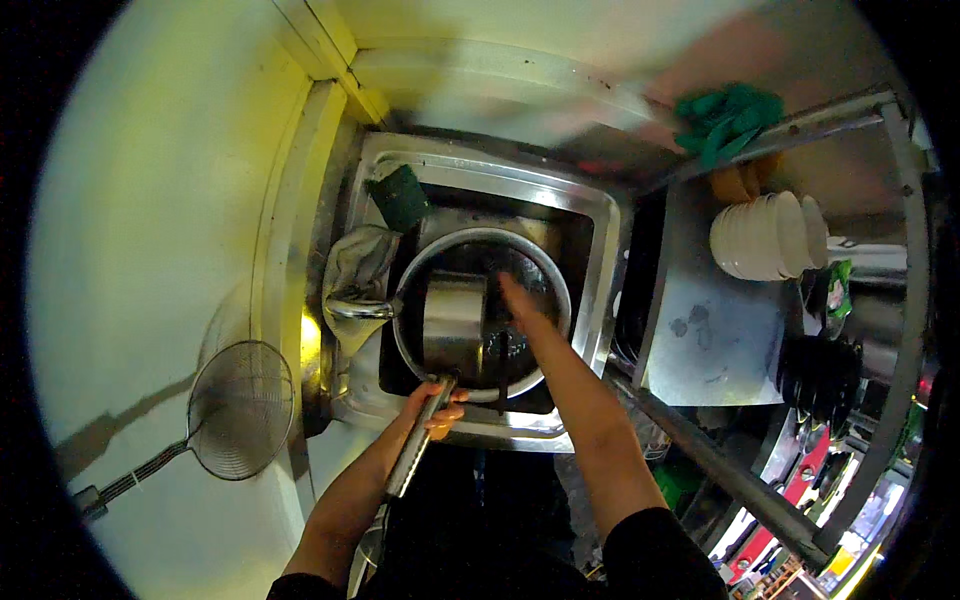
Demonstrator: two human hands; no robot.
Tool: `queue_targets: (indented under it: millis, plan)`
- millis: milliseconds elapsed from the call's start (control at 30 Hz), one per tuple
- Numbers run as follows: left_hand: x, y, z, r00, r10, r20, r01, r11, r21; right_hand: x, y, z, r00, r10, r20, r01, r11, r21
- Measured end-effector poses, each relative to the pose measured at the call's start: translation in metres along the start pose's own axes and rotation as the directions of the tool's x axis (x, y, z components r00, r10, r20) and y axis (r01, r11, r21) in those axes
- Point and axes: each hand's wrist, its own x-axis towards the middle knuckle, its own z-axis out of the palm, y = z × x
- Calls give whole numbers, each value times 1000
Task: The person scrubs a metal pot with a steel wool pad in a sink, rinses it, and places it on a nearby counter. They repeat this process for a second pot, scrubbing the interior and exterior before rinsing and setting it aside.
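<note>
My left hand (442, 411) is closed round the metal handle (411, 454) of a steel saucepan (454, 322), which is tipped on its side within a large round metal pot (557, 281). This pot stands in a stainless steel sink (609, 322) and appears to hold dark water. My right hand (517, 300) is blurred, over the pot just right of the saucepan; whether it holds anything cannot be made out. Over the pot's left rim reaches a chrome faucet (361, 308), with a wet cloth (360, 262) draped behind it. A green scouring pad (399, 198) lies at the sink's upper left corner.
A wire mesh strainer (240, 409) hangs at the left wall. To the right, a metal shelf (712, 337) carries stacked white bowls (761, 236) and black items (820, 379). Green gloves or cloth (727, 120) hang on its rail. A thick metal bar (720, 465) crosses at lower right.
</note>
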Motion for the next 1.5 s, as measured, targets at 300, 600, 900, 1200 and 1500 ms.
queue_targets:
  millis: [300, 600, 900, 1200, 1500]
  plan:
    - [25, -2, 9, 497, 618, -610, -184, 762, 621, -39, 44, 38, 956, -195, -220, 46, 838, -544]
    - [33, 10, 71, 452, 565, -690, 307, 628, 715, -145, -13, 90, 726, -683, 78, 443, 379, -813]
    - [-1, -5, 54, 707, 326, -628, 280, 686, 672, -9, -29, 38, 956, -213, -202, 102, 886, -452]
    - [3, -21, 71, 516, 574, -636, 377, 514, 770, -131, -2, 90, 685, -663, -302, 445, 709, -548]
    - [11, -66, 145, 600, 725, -338, 528, -41, 848, -21, 110, -14, 807, -590, 19, 90, 91, -992]
